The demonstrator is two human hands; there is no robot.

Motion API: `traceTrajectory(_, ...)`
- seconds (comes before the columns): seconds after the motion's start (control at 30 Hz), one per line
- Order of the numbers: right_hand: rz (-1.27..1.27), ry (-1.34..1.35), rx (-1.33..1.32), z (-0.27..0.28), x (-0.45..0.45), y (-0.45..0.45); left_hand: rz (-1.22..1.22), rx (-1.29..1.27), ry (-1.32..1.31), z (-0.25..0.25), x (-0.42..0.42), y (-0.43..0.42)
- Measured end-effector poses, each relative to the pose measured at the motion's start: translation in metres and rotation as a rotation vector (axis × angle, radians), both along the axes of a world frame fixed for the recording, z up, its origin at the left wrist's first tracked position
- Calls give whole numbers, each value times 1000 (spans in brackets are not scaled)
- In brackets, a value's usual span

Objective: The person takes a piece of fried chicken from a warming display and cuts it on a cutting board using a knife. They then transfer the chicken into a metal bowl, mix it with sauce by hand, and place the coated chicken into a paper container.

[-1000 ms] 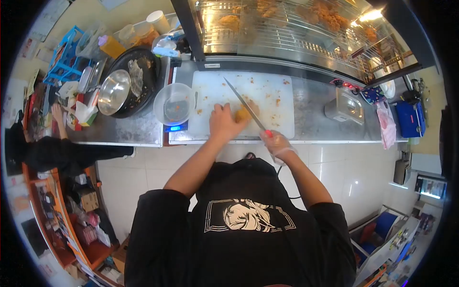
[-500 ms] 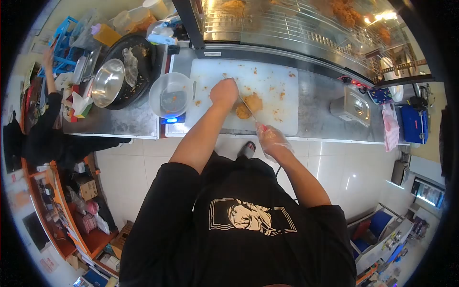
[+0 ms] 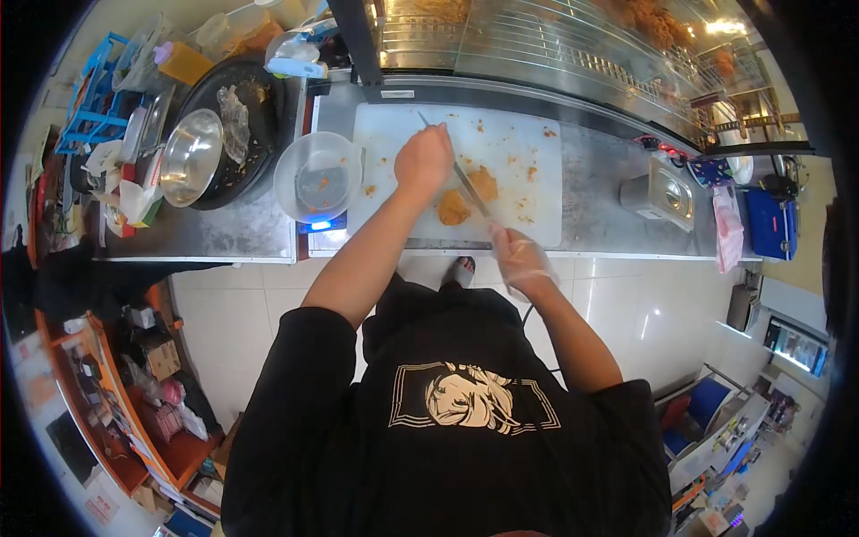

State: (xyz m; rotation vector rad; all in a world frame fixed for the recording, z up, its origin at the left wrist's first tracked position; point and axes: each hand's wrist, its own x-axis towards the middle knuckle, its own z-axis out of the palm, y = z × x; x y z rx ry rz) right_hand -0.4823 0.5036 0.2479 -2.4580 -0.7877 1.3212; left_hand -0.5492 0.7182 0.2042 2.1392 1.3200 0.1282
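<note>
A long knife [image 3: 470,189] lies slantwise across a piece of fried chicken [image 3: 454,208] on the white cutting board [image 3: 403,215]. My right hand [image 3: 522,259], in a clear plastic glove, is closed round its handle at the near end. Toward the tip, my bare left hand [image 3: 424,161] is closed at the blade, the tip poking out beyond it; how the fingers press there is partly hidden. Golden breaded chicken shows on both sides of the blade. Brown crumbs are scattered over the board.
A clear plastic tub [image 3: 313,179] stands on a blue-lit scale [image 3: 319,226] left of the board. Farther left are a steel bowl [image 3: 191,157] and a black pan [image 3: 255,161]. A glass warming cabinet [image 3: 537,54] rises behind; a steel container [image 3: 658,197] sits right.
The blade stands higher and its tip has moved up slightly, with my right hand shifted a little right. At far left, another person's arm has withdrawn from the blue rack.
</note>
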Motion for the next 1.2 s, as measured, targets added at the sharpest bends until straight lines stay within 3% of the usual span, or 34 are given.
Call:
traceTrajectory(0.07,34,-52,4,-2,9,-8,-3,-23,-38,10,1,-3)
traceTrajectory(0.27,85,-167,-13,-8,15,-2,-83,14,-23,-44,10,5)
traceTrajectory(0.57,80,-131,-42,15,21,6,-117,-34,-29,-5,18,10)
traceTrajectory(0.67,100,-99,-55,-14,27,0,-153,-41,84,-37,21,13)
traceTrajectory(0.97,173,-183,-11,-42,23,-1,-120,-67,177,-44,23,7)
traceTrajectory(1.13,132,-132,21,-64,24,5,-107,13,83,-50,25,14)
traceTrajectory(1.2,100,-81,16,-47,28,14,-106,33,74,-51,29,22)
